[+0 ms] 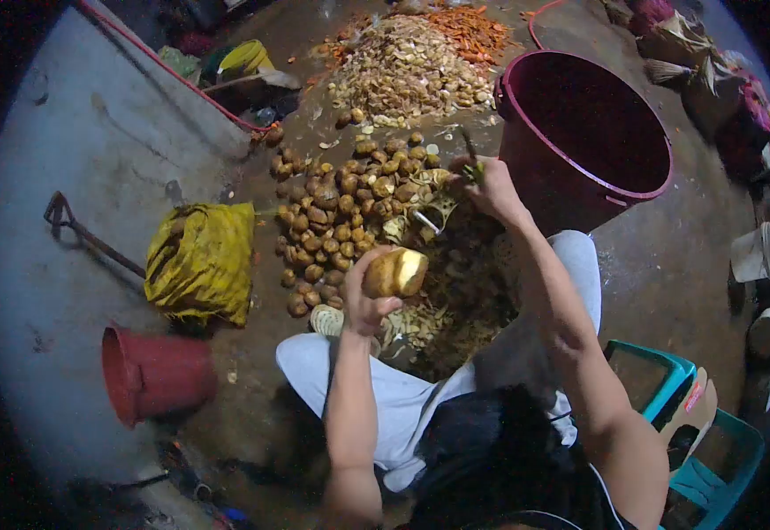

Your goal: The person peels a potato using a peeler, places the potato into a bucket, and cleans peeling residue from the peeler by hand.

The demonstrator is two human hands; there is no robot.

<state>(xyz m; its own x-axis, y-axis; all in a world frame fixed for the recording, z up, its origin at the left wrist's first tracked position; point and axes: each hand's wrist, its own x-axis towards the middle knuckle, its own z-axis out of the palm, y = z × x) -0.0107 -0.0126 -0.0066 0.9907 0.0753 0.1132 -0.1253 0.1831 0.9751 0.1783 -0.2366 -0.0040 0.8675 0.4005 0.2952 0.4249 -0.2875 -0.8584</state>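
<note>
- Brown skin covers most of the tuber (385,274), which sits at the centre of the frame in the left hand (368,291); its long axis runs roughly left to right, with a pale bared patch facing the right of the frame.
- Left hand: partly curled, gripping the tuber from the left and below, thumb along the lower side; the fingers behind it are hidden.
- Right hand (491,185): above and right of the tuber, well apart from it, closed around a slim dark tool (469,144) that points to the upper left. Its lower part, near something greenish, is hard to make out.
- Shadow obscures much of the peelings (413,325) below the tuber, and the inside of the maroon tub (515,163) is too dark to read. Black borders cut off the corners.
- Brown tubers (327,203) crowd the floor just above the left hand; a pale heap (402,71) and orange pieces (471,34) lie at top centre.
- The maroon tub stands just beside the right hand, bounding its right side. A yellow sack (201,261) and a red bucket (173,375) stand at left.
</note>
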